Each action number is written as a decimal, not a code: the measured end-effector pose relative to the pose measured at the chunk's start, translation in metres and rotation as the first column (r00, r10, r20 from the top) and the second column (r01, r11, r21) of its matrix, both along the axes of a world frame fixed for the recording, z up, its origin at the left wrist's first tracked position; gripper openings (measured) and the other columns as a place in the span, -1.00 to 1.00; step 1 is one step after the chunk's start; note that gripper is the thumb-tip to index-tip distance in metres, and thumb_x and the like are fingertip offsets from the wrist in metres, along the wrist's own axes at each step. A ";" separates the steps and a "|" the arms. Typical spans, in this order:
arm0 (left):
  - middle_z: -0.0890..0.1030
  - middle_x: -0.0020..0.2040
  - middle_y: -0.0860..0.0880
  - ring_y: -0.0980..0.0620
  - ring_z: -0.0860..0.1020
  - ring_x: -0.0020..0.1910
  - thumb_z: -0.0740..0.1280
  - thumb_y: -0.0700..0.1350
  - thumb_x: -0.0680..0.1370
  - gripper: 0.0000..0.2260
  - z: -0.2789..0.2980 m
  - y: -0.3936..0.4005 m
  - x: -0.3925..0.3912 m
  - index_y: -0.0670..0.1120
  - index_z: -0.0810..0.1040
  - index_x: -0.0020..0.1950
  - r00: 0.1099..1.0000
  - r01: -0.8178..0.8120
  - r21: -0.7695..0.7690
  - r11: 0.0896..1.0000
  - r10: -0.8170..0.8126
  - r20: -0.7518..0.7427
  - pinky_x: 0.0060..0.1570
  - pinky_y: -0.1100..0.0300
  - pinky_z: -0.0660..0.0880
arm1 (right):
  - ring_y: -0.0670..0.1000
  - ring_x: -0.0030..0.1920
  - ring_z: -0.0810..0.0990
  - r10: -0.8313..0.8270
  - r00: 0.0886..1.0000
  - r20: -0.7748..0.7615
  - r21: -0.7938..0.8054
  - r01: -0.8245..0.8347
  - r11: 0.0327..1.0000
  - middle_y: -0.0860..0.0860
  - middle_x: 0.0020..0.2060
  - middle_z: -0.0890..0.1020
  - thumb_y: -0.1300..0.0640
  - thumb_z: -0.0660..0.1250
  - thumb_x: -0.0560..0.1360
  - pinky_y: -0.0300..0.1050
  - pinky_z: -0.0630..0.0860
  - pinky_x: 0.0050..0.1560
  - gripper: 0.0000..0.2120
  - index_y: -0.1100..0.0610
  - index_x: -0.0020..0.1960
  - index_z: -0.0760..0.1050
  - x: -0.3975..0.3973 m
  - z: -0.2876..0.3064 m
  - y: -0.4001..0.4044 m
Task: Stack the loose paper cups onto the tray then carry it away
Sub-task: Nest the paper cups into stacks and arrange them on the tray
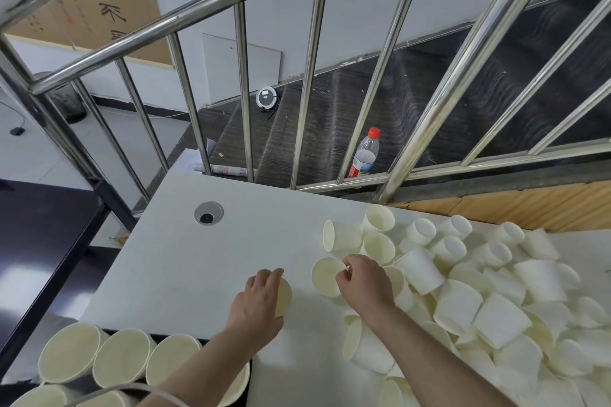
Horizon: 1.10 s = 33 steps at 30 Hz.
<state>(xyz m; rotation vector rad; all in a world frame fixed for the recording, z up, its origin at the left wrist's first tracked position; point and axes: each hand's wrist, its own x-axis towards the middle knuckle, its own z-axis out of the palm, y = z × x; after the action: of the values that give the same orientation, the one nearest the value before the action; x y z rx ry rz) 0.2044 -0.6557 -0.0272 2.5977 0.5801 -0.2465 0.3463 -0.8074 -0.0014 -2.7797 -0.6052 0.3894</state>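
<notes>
My left hand (261, 299) grips one cream paper cup (283, 297) on the white table (205, 274) | my right hand (362, 277) pinches another cream cup's rim (325, 276) | loose cup pile (496, 291) right.

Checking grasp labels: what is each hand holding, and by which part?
Left hand wraps a cup's side wall; right hand pinches another cup at its rim.

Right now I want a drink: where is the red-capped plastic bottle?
In the head view, the bottle stands right of centre behind the railing, on the dark stairs beyond the white table's far edge.
</notes>
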 end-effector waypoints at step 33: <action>0.23 0.40 0.05 0.00 0.26 0.35 0.30 -0.05 0.47 -0.38 0.021 -0.013 -0.012 0.03 0.15 0.49 0.992 0.054 0.007 0.999 -0.054 0.113 0.08 0.20 0.46 | 0.01 0.32 0.35 0.377 0.926 -0.035 0.036 -0.375 0.926 -0.04 0.34 0.26 0.07 0.31 0.44 -0.13 0.48 0.14 -0.32 -0.01 0.51 0.15 -0.048 0.002 -0.012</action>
<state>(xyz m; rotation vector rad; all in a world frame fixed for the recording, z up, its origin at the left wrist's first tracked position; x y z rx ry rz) 0.1924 -0.6685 -0.0065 2.6135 0.4711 -0.1140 0.2986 -0.8191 0.0002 -2.6133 -1.1306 0.5079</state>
